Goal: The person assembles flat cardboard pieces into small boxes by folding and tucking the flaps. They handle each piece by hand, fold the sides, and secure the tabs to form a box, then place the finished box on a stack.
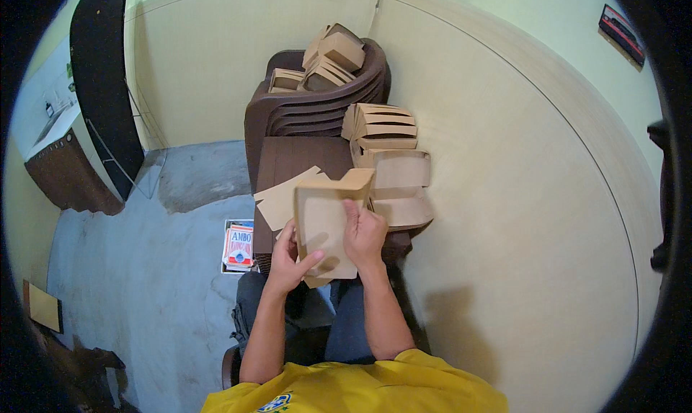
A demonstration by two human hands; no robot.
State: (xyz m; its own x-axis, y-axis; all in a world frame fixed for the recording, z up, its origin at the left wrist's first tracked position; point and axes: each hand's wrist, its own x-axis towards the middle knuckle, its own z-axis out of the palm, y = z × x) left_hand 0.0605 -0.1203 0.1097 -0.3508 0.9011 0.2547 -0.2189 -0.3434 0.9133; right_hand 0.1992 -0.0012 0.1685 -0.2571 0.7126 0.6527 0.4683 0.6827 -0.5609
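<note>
Both hands on a half-folded cardboard box

Left hand and right hand grip it just in front of the brown table; finished boxes are stacked on the table's right side.

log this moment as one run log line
left hand: holds brown cardboard box at lower edge | right hand: grips its front | folded boxes: stacked right of it | dark table: behind

I can't see the palm of my left hand or most of its fingers; the brown cardboard box I hold covers them. The box also hides part of the flat cardboard sheets behind it. The stacked chairs block the floor beyond them.
</note>
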